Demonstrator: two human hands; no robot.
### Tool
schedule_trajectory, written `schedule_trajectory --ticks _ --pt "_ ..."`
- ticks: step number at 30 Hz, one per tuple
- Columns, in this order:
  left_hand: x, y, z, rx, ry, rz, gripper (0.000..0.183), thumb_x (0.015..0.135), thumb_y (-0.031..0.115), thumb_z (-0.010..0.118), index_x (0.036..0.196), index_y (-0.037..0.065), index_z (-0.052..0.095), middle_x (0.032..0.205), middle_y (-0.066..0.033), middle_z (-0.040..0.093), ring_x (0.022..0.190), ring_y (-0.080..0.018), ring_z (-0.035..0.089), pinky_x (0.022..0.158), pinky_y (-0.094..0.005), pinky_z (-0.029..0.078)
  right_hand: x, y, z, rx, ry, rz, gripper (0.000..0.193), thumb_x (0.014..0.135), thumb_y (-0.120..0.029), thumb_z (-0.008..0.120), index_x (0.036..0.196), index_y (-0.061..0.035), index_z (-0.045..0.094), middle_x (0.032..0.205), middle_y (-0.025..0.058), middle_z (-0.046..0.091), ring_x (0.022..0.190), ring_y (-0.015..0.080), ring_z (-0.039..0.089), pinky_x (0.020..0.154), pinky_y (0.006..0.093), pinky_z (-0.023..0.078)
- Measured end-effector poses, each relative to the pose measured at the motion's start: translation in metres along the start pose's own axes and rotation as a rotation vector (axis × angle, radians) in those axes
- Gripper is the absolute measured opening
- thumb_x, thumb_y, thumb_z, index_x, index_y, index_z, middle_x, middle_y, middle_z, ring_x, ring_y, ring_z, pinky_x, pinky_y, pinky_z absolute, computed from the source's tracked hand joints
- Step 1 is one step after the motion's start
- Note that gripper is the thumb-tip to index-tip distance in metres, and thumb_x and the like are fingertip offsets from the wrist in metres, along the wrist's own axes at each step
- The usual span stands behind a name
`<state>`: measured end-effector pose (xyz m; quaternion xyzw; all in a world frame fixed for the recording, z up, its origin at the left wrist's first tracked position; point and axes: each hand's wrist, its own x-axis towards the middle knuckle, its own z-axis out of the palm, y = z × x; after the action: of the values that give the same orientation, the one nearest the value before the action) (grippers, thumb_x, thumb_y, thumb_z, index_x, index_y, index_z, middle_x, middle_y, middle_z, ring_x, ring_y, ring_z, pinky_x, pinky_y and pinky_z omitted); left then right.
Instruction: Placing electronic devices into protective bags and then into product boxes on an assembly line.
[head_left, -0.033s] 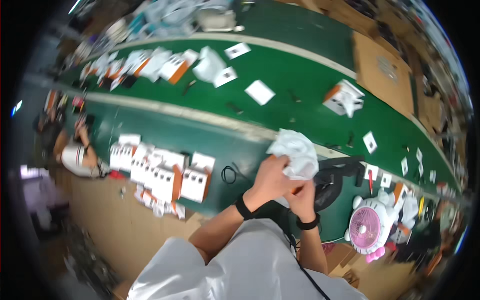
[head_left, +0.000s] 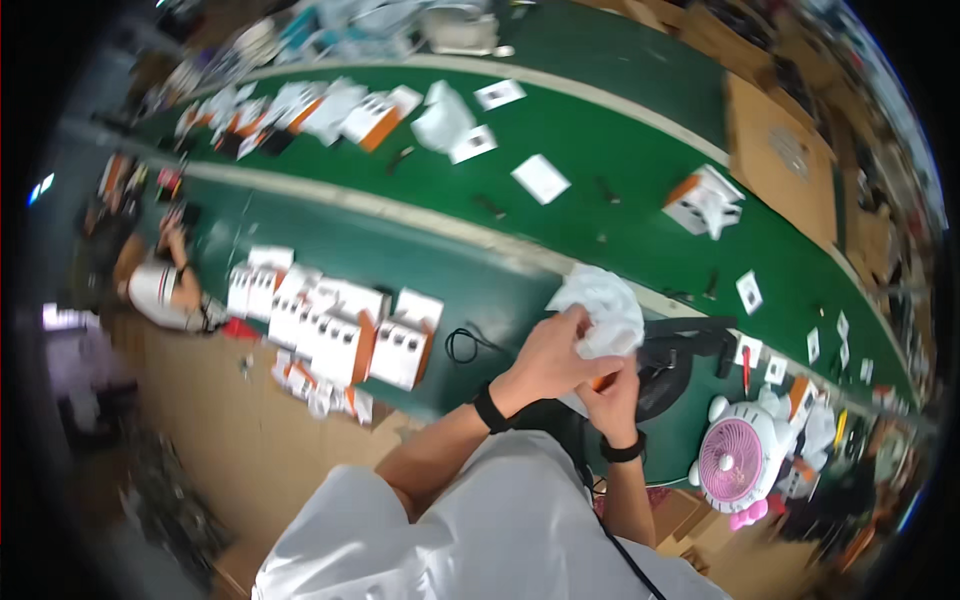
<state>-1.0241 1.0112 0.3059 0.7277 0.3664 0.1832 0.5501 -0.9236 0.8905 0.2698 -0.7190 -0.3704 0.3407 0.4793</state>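
A crumpled white plastic bag is bunched above my hands over the near green bench. My left hand is closed on the bag's lower left side, fingers curled into it. Just below and to the right, my right hand is closed, with its fingertips close to my left thumb. Between the hands shows a small orange piece, mostly hidden by the fingers. Right of the bag lies a black pouch-like item with straps. A coiled black cable rests left of my hands.
White-and-orange boxes stand grouped at left, beyond which a person works. A green conveyor belt carries boxes, bags and cards. A white-and-pink fan is at right. A cardboard sheet lies far right.
The view has shifted slightly, so the bench things sit a little further right. My hands still hold the bag in nearly the same pose.
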Motion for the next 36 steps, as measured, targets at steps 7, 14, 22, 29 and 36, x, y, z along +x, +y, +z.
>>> schedule_trajectory --ticks 7,14,22,29,36 --pt "-0.097 -0.044 -0.036 0.373 0.112 0.175 0.009 0.077 0.012 0.061 0.083 0.005 0.061 0.07 -0.0114 0.063 0.068 -0.032 0.061 0.07 -0.0399 0.044 -0.069 -0.016 0.023 -0.113 -0.097 -0.177 0.078 0.06 -0.012 0.082 0.125 0.0051 0.043 0.104 0.0202 0.062 0.094 0.0296 0.064 0.082 0.0367 0.05" --pt "-0.143 -0.041 -0.08 0.609 -0.457 0.155 0.008 0.073 0.007 0.057 0.07 0.003 0.064 0.069 -0.0124 0.063 0.078 -0.0317 0.063 0.071 -0.0405 0.047 -0.093 -0.04 0.048 -0.315 -0.416 -0.51 0.079 0.057 -0.023 0.084 0.121 0.0051 0.047 0.1 0.0207 0.061 0.088 0.035 0.063 0.079 0.0374 0.051" --pt "-0.177 -0.055 -0.133 0.215 -0.692 -0.055 0.022 0.081 0.008 0.048 0.091 -0.003 0.064 0.08 -0.0208 0.063 0.078 -0.0349 0.061 0.07 -0.0417 0.047 -0.092 -0.056 0.098 -0.275 -0.487 -0.396 0.074 0.061 -0.027 0.083 0.12 0.0021 0.049 0.102 0.0201 0.06 0.09 0.0367 0.06 0.083 0.0362 0.049" --pt "-0.236 -0.042 -0.164 0.428 0.694 0.207 0.007 0.081 0.003 0.062 0.086 -0.001 0.065 0.078 -0.015 0.063 0.07 -0.0318 0.061 0.064 -0.0365 0.048 -0.061 -0.005 0.184 0.279 -0.442 0.249 0.04 0.085 -0.019 0.069 0.112 0.0039 0.051 0.095 0.0078 0.062 0.084 0.0109 0.06 0.073 0.0259 0.05" --pt "-0.257 -0.071 -0.19 0.477 0.632 0.088 0.009 0.081 0.004 0.062 0.087 -0.002 0.063 0.075 -0.0159 0.062 0.073 -0.0349 0.059 0.067 -0.0413 0.048 -0.027 0.003 0.247 0.11 -0.549 0.606 0.083 0.086 -0.053 0.059 0.135 0.0094 0.034 0.119 0.0224 0.054 0.107 0.0311 0.056 0.089 0.0385 0.047"
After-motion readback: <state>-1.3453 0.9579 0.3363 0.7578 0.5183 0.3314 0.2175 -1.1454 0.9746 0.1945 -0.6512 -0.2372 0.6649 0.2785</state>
